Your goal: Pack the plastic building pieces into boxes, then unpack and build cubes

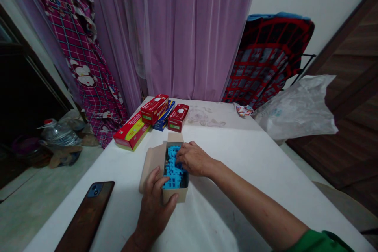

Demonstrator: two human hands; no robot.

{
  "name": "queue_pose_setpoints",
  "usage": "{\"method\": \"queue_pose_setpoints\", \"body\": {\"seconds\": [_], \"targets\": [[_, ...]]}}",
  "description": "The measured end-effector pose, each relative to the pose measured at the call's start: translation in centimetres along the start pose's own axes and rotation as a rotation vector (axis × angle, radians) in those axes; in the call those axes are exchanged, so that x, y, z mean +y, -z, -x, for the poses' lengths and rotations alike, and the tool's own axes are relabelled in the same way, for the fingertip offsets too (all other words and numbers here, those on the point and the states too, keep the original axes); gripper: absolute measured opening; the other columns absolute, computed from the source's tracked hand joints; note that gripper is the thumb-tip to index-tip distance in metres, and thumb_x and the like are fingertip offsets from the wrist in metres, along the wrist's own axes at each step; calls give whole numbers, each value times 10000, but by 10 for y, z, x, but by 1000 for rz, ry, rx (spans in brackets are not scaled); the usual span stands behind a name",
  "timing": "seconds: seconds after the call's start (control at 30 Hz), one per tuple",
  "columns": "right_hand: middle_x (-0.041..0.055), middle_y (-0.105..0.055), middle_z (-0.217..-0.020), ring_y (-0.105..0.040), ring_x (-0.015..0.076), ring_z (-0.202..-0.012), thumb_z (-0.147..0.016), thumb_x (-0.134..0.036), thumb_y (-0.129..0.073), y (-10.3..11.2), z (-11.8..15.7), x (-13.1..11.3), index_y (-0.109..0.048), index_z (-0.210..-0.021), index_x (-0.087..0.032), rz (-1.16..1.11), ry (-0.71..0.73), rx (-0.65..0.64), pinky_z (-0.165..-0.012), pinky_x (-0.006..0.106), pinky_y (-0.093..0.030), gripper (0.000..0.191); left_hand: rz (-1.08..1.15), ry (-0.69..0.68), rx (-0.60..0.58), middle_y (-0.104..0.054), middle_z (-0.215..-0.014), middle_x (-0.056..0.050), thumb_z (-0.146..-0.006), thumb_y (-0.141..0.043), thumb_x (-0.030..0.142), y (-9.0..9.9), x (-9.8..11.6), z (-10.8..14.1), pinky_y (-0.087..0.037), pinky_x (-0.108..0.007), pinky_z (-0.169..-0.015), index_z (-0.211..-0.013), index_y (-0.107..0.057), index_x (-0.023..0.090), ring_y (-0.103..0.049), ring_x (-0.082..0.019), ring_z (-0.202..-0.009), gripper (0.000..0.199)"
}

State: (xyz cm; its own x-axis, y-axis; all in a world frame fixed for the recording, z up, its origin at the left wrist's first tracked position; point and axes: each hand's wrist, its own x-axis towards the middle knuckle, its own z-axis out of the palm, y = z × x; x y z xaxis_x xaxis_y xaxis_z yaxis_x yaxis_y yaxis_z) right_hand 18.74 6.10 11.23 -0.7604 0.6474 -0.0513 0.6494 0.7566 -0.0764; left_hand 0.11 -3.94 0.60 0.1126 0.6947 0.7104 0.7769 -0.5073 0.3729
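An open cardboard box point(174, 195) stands on the white table, its long lid flap folded out to the left. Inside lie blue toothed plastic pieces point(174, 175), tightly packed. My left hand point(155, 197) grips the box at its near left corner, thumb against the front wall and fingers over the left edge. From the right, my right hand point(195, 159) reaches over the box's far right side, with curled fingers down on the blue pieces. Its fingertips are partly hidden among them.
A dark phone point(88, 214) lies face down at the left table edge. Behind the box are a red and yellow carton point(131, 132), two red cartons point(155, 108) point(178, 117) and a blue carton point(163, 117). A clear plastic bag point(301, 110) hangs at the right edge.
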Motion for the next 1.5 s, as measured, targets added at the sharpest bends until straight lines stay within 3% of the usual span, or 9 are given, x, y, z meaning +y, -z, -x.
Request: {"method": "queue_pose_setpoints", "body": {"seconds": [0.17,0.3,0.5,0.7,0.87,1.03,1.2,1.37,1.5], "targets": [[45,-705,-1116,-554,211,-1050,-842,-153,-585,1,10,6,-740,-974,-237,-94,-45,125,-877,363,-361,220,-19,12,0,-453,-1389,-165,-856,-587,249,1,3,0,-529,-475,-947,-1178,-478,219,-503,-288,-1286,341],[58,-708,-1067,-608,188,-980,-825,-109,-526,1,10,36,-721,-1010,-215,-267,-271,404,-886,339,-423,289,-64,21,15,-473,-1384,-149,-856,-584,264,11,8,-2,-515,-469,-960,-1161,-501,226,-505,-283,-1278,318],[93,-718,-1033,-642,178,-854,-801,-306,-636,-17,-31,72,-617,-1240,-151,-969,-640,496,-792,308,-489,466,-203,-12,82,-632,-1136,-90,-860,-574,303,40,11,16,-495,-402,-886,-1117,-579,246,-600,-241,-1057,263],[-4,-661,-642,-597,137,-628,-741,-278,-579,-35,-48,63,-698,-788,-150,-1149,-563,512,-637,257,-486,182,-393,-208,3,-672,-1091,-68,-837,-594,258,49,23,22,-433,-374,-906,-1166,-619,279,-608,-224,-1014,331],[-20,-619,-561,-596,144,-586,-717,-286,-540,-41,-20,64,-645,-649,-181,-1097,-616,642,-615,259,-489,163,-365,-301,6,-685,-1058,-43,-840,-557,160,40,21,5,-392,-376,-937,-1088,-675,324,-605,-207,-1009,320],[17,-717,-735,-659,185,-709,-804,-358,-519,-56,51,38,-697,-792,-217,-836,-680,890,-694,297,-515,227,-343,-178,-10,-668,-1109,-48,-794,-541,123,40,-9,-12,-417,-416,-889,-972,-713,343,-601,-243,-1021,331],[56,-755,-833,-698,200,-751,-887,-275,-535,-75,112,-15,-714,-905,-231,-335,-403,1009,-717,336,-525,185,-244,13,24,-640,-1171,-67,-784,-491,125,34,-37,-24,-484,-427,-876,-1013,-714,308,-601,-261,-1060,368],[67,-746,-1009,-690,209,-934,-890,-189,-543,-76,123,-35,-680,-1090,-252,-212,-206,1002,-814,375,-535,250,-26,278,54,-660,-1157,-96,-810,-515,275,23,-43,-18,-544,-405,-881,-1235,-588,205,-653,-240,-1021,437],[57,-743,-995,-677,193,-924,-909,-165,-519,-71,116,-27,-679,-1079,-252,-245,-186,1002,-801,368,-522,249,39,358,10,-725,-1083,-70,-893,-467,343,28,-33,-11,-570,-345,-840,-1116,-652,212,-690,-207,-982,318]]}}
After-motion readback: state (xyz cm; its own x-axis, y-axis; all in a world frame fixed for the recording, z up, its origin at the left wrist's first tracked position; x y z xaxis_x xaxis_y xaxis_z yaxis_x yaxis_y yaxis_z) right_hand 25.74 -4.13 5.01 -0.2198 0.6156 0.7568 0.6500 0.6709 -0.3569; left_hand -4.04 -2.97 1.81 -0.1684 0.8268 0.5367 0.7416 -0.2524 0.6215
